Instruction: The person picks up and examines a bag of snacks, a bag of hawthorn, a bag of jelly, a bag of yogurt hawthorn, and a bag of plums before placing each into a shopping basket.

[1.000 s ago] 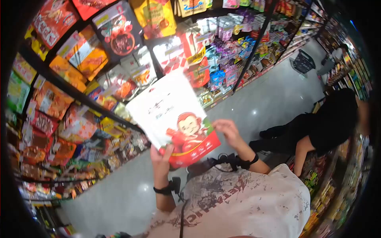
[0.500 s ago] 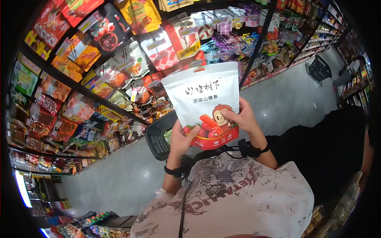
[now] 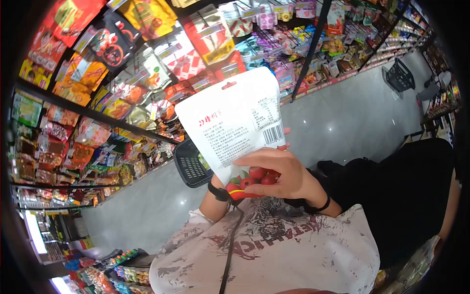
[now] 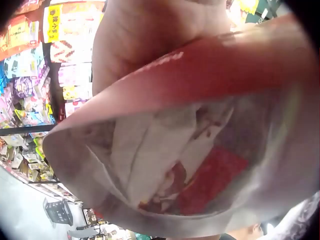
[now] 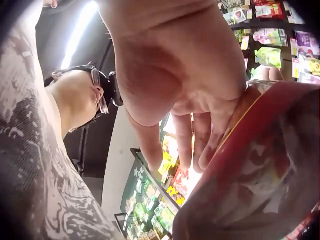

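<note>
White film made up most of the stand-up snack pouch [image 3: 230, 112], which we had upright but tilted in front of our printed shirt [image 3: 293, 245]. Its back faced us, with small print, a barcode [image 3: 273, 135] and printed red fruit near the base. Our right hand [image 3: 289, 179] lay across that lower part, thumb well apart from the extended fingers. Our left hand [image 4: 160, 35] was mostly behind the pouch, fingertips showing past the far edge; whether it was clamped on the film, we could not tell.

We judged a slip the likeliest trouble: the film looked slick, and our right hand seemed to pinch nothing, so a weak hold behind could let the pouch swing or drop to the grey floor [image 3: 313, 117]. The black cord [image 3: 230, 240] hanging by our left wrist might snag, too.

Beyond were a black basket [image 3: 182, 171] and racks of hanging snack packets [image 3: 152, 19].
</note>
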Demonstrator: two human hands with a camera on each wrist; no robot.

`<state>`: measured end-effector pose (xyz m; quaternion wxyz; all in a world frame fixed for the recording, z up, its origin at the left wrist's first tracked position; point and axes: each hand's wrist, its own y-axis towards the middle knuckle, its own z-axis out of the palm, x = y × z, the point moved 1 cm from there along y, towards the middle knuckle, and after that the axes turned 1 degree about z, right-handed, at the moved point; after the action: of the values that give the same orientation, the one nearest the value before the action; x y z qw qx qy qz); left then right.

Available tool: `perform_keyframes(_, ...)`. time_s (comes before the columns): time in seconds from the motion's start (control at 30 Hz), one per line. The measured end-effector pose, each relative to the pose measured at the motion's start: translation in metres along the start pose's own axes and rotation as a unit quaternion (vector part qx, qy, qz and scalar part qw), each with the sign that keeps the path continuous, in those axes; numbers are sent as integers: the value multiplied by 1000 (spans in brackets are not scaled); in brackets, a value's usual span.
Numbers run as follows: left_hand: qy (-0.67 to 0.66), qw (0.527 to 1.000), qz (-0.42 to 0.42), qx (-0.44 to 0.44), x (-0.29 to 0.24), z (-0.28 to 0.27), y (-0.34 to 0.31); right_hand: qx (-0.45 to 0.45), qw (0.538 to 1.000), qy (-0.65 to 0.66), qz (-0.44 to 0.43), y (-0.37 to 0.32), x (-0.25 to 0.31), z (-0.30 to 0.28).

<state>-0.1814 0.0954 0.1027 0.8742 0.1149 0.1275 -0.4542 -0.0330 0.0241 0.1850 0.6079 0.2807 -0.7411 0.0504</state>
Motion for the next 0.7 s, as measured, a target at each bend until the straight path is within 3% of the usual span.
perform_keyframes(0.07, 18, 1000, -2, 13, 5, 0, 18, -17, 999, -26, -39, -1, -11, -12)
perform_keyframes(0.2, 25, 999, -15, -15, 2, -7, 53, -17, 1000, -19, -17, 5, -27, -42)
perform_keyframes(0.37, 31, 999, -31, -30, -23, -32, 102, -22, 999, -20, -17, 32, -54, -83)
perform_keyframes(0.47, 38, 998, -39, -32, -44, -50, 139, -29, 996, -54, -61, 61, -66, -116)
perform_keyframes(0.7, 45, 997, -47, -36, -89, -92, 234, -61, 995, 19, 78, 115, -89, -193)
